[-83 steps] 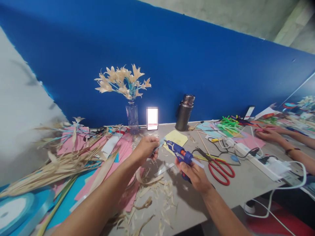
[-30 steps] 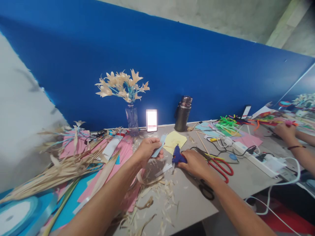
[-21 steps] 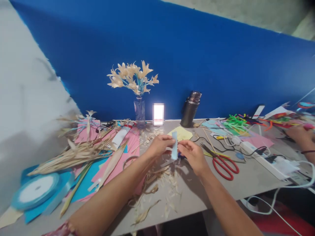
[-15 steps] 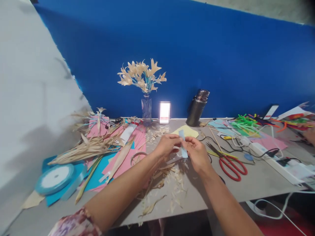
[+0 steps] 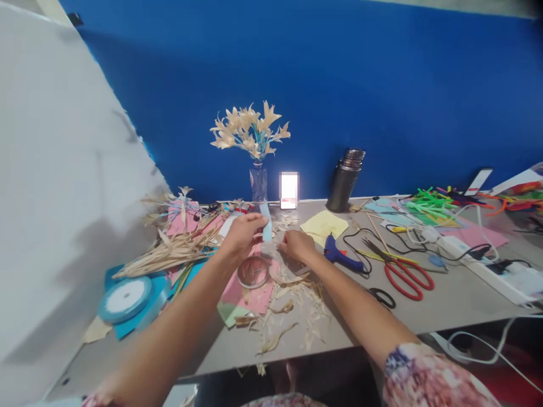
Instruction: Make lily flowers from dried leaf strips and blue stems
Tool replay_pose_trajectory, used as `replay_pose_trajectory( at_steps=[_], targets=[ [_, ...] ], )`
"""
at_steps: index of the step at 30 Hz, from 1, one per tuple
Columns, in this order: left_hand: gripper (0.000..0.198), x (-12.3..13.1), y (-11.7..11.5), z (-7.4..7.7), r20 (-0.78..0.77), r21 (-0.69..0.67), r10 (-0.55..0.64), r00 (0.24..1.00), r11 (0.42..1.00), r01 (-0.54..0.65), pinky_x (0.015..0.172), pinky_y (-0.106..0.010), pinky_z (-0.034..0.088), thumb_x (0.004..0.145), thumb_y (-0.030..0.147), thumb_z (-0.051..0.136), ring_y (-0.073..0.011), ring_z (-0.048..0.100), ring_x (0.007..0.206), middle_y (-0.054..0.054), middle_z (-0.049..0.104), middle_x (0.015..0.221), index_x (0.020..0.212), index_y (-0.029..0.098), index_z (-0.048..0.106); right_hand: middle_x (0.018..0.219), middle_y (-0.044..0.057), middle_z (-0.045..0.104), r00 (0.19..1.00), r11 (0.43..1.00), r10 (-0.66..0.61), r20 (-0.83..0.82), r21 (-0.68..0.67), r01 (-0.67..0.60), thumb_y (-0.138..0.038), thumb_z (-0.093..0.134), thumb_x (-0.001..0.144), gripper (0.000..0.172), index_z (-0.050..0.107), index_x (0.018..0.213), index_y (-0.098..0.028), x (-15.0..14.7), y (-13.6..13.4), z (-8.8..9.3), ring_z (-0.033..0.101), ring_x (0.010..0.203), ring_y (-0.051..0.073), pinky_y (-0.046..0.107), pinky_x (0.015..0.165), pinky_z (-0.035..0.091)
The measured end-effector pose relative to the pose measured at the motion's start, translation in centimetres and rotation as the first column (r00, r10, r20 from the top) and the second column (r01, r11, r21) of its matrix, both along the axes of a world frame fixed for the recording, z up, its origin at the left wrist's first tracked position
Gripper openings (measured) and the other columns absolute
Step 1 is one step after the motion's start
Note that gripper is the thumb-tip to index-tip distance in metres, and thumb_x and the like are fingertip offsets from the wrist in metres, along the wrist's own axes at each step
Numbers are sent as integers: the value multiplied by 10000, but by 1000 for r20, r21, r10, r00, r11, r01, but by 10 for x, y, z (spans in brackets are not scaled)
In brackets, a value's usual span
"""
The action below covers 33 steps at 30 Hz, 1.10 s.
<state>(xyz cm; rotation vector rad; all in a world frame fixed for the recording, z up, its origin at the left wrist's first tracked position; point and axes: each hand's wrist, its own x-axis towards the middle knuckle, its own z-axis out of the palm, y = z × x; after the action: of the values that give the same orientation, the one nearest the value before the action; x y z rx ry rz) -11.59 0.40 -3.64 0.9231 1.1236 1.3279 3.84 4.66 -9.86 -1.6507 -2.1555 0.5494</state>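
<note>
My left hand [image 5: 245, 236] pinches a short light blue strip of ribbon [image 5: 266, 227], held upright above the table in front of the glass vase [image 5: 258, 183]. To the right of it, low over the table, my right hand [image 5: 298, 247] has its fingers curled closed; what they hold, if anything, is hidden. Below and between the hands lie a clear tape roll [image 5: 267, 272] on pink paper [image 5: 233, 294] and dry husk scraps [image 5: 311, 294]. A blue glue gun [image 5: 343, 257] rests just right of my right hand, by a yellow paper sheet [image 5: 324, 226].
Red-handled scissors [image 5: 409, 277], a white power strip [image 5: 479, 268] with cables and green pipe cleaners [image 5: 430, 202] are on the right. A dark flask [image 5: 345, 181] and a lit phone [image 5: 289, 190] stand at the back. Left are a ribbon spool [image 5: 125, 299] and dried husks [image 5: 165, 254].
My hands have come apart. The left has moved left with the blue ribbon; the right has let go of it and dropped left towards the table. The glue gun and tape roll are uncovered.
</note>
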Motion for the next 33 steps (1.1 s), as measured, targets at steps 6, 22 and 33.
replay_pose_trajectory(
  at_steps=[6, 22, 33],
  targets=[
    [295, -10, -13, -46, -20, -62, 38, 999, 997, -39, 485, -221, 438, 550, 317, 841, -99, 539, 472, 22, 605, 561, 658, 142, 630, 675, 97, 702, 994, 998, -34, -104, 46, 39, -211, 624, 808, 183, 662, 635, -170, 2, 9, 8, 663, 717, 231, 296, 658, 418],
    [296, 2, -22, -54, 63, -3, 66, 996, 998, -66, 596, -235, 485, 623, 272, 824, -121, 610, 614, -11, 713, 753, 879, 146, 747, 659, 3, 652, 678, 991, 83, -731, -9, -132, -389, 688, 788, 223, 675, 740, -171, -2, -40, 8, 553, 595, 146, 255, 568, 427],
    [305, 9, -25, -49, 119, -42, 49, 992, 998, -44, 599, -244, 502, 588, 285, 847, -132, 617, 624, -14, 690, 747, 827, 145, 719, 658, -6, 652, 657, 995, 61, -752, -7, -100, -369, 687, 810, 203, 665, 745, -178, 2, -43, 4, 571, 579, 139, 235, 547, 444]
  ],
)
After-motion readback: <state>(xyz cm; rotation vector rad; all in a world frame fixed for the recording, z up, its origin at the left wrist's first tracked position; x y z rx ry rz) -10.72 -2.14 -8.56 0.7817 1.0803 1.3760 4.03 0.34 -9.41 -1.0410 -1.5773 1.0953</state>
